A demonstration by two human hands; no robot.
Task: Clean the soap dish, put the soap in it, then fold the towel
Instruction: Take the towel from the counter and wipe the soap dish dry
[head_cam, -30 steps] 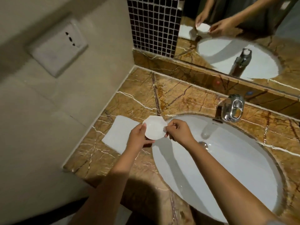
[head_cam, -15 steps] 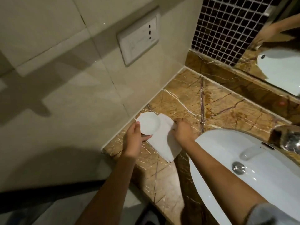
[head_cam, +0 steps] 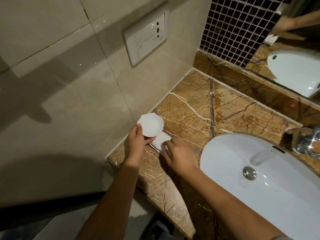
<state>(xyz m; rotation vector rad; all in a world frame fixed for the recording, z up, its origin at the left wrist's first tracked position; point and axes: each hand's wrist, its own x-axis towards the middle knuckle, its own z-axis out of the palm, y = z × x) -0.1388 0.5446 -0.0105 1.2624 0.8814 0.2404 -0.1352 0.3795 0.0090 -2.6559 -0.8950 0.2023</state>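
My left hand (head_cam: 137, 140) holds the small white scalloped soap dish (head_cam: 150, 124) by its near rim, just above the marble counter by the wall. The white towel (head_cam: 160, 141) lies flat on the counter under and beside the dish, mostly covered by my hands. My right hand (head_cam: 178, 153) rests on the towel's right part, fingers bent down onto the cloth. No soap is visible.
The brown marble counter (head_cam: 199, 111) runs along the tiled wall. A white oval sink (head_cam: 259, 179) with a drain sits to the right, a chrome tap (head_cam: 308, 144) behind it. A wall socket plate (head_cam: 146, 40) and a mirror (head_cam: 294, 49) are above.
The dish moved left from over the sink's edge to beside the wall, still in my left hand. My right hand left the dish and came down onto the towel. The view swung left.
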